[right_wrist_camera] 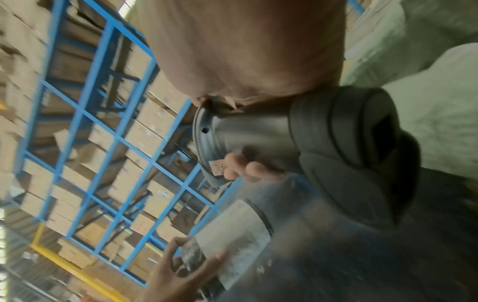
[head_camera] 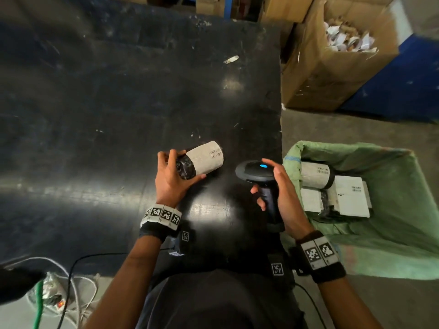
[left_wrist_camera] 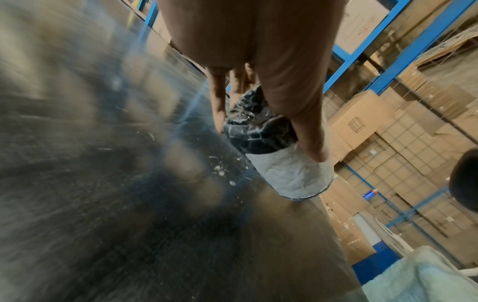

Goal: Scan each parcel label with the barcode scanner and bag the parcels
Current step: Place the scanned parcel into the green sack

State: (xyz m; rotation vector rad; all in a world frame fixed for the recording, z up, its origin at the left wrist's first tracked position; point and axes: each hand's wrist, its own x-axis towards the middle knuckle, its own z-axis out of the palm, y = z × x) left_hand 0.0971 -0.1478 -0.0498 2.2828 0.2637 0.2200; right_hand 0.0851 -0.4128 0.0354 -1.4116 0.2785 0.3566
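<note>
- Warehouse racking in blue steel, stacked with cardboard cartons, stands behind a scuffed black table (head_camera: 118, 103); an open green woven sack (head_camera: 392, 186) sits just beside the table's right edge.
- Left hand (head_camera: 169, 179) is curled round the black-wrapped end of a cylindrical parcel (head_camera: 202, 161), held low over the table, with its white label (head_camera: 206, 159) turned upward.
- Right hand (head_camera: 282, 193) is wrapped round the grip of a black barcode scanner (head_camera: 257, 172), whose top shows a blue light; the two hands are near each other but apart.
- Likely misread: the scanner head seems to point past the parcel rather than squarely at the barcode, and the label curves round the cylinder, so the code may not register.
- Likely slip: the hand holds only the glossy wrapped end, so the parcel could roll or drop when swung toward the sack.
- Skipped scan is a risk too: two labelled parcels (head_camera: 337, 193) already lie in the sack, and an unscanned one would look no different among them.
- Writing: barcodes show on the labels, but their print is too small to read; the scanner shows no legible brand.
</note>
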